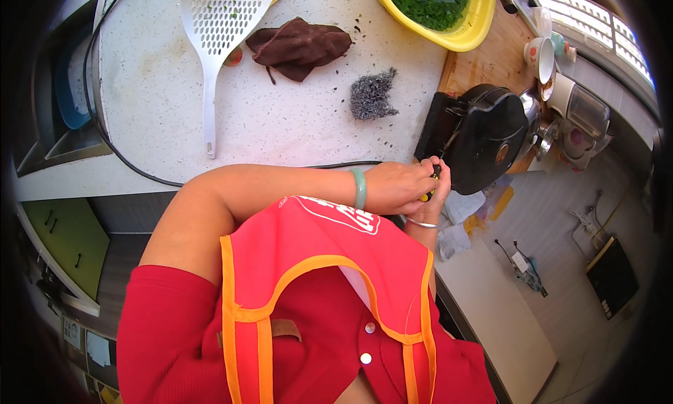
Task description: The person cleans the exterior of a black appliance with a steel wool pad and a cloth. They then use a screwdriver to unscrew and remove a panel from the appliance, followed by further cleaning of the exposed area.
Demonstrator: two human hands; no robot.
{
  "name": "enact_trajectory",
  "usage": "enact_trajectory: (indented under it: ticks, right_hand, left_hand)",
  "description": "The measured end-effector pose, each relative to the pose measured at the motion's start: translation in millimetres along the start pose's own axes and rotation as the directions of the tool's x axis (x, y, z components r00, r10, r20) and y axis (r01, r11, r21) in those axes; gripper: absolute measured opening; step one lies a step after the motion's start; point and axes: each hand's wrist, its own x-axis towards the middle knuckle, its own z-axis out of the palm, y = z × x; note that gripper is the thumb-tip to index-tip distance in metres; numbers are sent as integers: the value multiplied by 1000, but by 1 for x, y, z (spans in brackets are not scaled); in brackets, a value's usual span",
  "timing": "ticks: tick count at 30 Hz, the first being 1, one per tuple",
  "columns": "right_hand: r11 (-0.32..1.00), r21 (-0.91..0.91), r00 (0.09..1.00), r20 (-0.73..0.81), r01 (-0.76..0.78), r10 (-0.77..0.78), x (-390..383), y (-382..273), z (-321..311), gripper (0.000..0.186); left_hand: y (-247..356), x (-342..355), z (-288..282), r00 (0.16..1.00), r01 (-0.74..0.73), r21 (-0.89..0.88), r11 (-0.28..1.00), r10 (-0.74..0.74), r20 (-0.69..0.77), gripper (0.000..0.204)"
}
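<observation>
My left arm, with a green bangle, reaches across my body to the right. Both hands meet at the near edge of a black electric griddle (pixel 488 141), a round-lidded appliance on the counter. Between my left hand (pixel 398 186) and my right hand (pixel 439 193) is a small tool with a black-and-yellow handle (pixel 432 182). Fingers of both hands are closed round it; its tip is hidden. My right wrist wears a silver bangle. Left of the griddle lies a grey steel-wool scourer (pixel 373 95).
The speckled white counter (pixel 154 102) bears a white slotted skimmer (pixel 219 43), a brown cloth (pixel 300 48) and dark crumbs. A yellow basin (pixel 480 29) of chopped greens stands at the back. Bowls (pixel 538 59) are at right. A black cable (pixel 116 148) runs along the left and front edge.
</observation>
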Motion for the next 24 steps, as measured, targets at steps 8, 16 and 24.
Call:
enact_trajectory:
  ticks: [8, 16, 24]
  right_hand:
    - [996, 44, 996, 48, -77, 75, -2, -4, 2, 19]
    - [1000, -22, 998, -51, -23, 21, 10, -1, 2, 19]
    - [982, 7, 959, 215, -190, 184, 0, -15, -17, 19]
  left_hand:
    - [3, 7, 1, 999, -27, -28, 999, 26, -41, 39]
    - [-5, 8, 0, 996, 84, -77, 993, -83, 21, 42]
    - [8, 6, 15, 997, -6, -68, 998, 11, 82, 35]
